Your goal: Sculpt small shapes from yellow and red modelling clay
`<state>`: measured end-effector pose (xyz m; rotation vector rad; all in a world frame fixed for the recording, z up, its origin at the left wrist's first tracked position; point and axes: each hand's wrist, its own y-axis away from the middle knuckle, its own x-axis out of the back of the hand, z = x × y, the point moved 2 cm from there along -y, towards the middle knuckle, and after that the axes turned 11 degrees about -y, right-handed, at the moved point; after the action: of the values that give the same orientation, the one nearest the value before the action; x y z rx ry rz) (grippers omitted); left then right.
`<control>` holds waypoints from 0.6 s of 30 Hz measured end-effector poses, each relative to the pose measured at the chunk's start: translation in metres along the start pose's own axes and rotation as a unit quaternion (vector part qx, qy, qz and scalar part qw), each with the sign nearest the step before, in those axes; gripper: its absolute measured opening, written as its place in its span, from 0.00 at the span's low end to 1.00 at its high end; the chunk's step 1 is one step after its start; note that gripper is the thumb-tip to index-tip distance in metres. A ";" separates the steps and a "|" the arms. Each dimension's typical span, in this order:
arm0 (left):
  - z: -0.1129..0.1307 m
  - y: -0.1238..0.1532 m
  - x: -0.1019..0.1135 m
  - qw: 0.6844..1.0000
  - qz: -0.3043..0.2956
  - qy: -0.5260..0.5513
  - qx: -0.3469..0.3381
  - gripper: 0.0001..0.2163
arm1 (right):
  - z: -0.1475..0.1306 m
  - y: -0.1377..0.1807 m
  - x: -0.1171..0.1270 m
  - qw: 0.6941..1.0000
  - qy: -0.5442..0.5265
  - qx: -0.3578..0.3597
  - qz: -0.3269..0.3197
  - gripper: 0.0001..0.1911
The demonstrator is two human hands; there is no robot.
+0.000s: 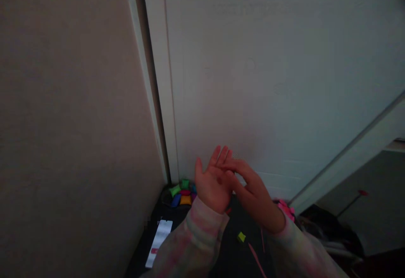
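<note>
Palm up, my left hand is held out in front of the white panel with its fingers stretched and apart. A small dark spot shows on the palm; I cannot tell whether it is an object or a shadow. My right hand reaches over from the right. Its index finger and thumb come close together at the edge of the left palm, in a pinch-like shape. Whatever lies between those fingertips, if anything, is too small and dim to make out.
Below the hands is a dark surface with a small yellow-green piece, a pink strip and a white strip. Colourful pillow-shaped pieces lie at its back left, pink pieces at right. A wall bounds the left.
</note>
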<state>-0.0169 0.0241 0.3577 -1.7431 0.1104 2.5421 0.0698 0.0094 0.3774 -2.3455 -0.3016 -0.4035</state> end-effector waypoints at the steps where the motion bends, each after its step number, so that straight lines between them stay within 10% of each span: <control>1: 0.000 0.001 -0.002 1.000 0.003 0.002 -0.003 0.23 | 0.001 -0.004 0.003 0.999 -0.018 -0.007 0.032 0.09; 6: -0.006 0.007 -0.011 1.000 -0.016 0.000 -0.018 0.24 | 0.008 -0.035 0.002 0.983 0.008 0.011 0.181 0.11; 18: -0.008 -0.001 -0.008 0.990 0.044 0.001 -0.133 0.25 | 0.014 -0.047 -0.035 0.978 0.136 0.067 0.144 0.14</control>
<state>-0.0064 0.0244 0.3621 -1.8654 -0.1637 2.7258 0.0253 0.0489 0.3843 -2.1267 0.1375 -0.5356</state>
